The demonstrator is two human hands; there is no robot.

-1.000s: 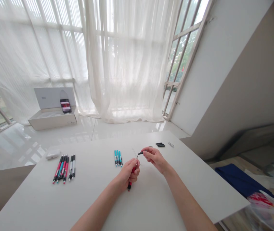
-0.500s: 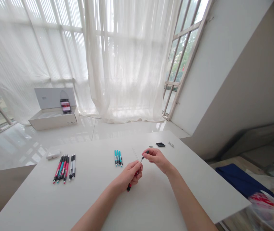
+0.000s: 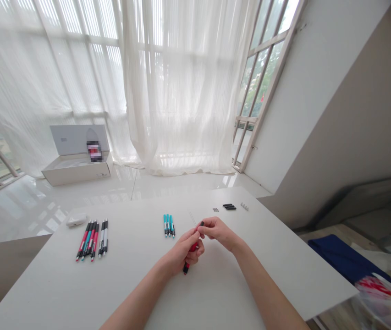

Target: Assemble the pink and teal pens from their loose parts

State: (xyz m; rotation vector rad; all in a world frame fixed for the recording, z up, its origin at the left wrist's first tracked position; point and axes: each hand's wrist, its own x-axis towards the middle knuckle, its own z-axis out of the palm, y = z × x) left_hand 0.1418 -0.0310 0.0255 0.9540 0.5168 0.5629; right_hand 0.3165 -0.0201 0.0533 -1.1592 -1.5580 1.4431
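Observation:
My left hand [image 3: 187,247] is closed around a red and black pen [image 3: 186,266], its black clip end pointing down toward me. The fingers hide much of the barrel. My right hand [image 3: 217,231] pinches a black grip sleeve [image 3: 201,224] at the pen's upper end, and the fingertips of both hands nearly meet. How far the sleeve sits on the pen is hidden. Thin rods [image 3: 192,216] lie just beyond my left fingers. Past my right hand lie several black grip sleeves [image 3: 229,207], small metal pieces [image 3: 216,210] and small pale tips [image 3: 244,206].
Several teal pen bodies [image 3: 169,226] lie left of my hands on the white table [image 3: 140,284]. Farther left are red and teal pens [image 3: 88,240], white pens [image 3: 103,238] and a white case [image 3: 76,220]. An open white box [image 3: 78,169] stands on the ledge behind.
My right hand has moved down and left, bringing the black grip sleeve onto or against the pen's end. The metal stem seen between the hands is now covered. My left hand stays about where it was.

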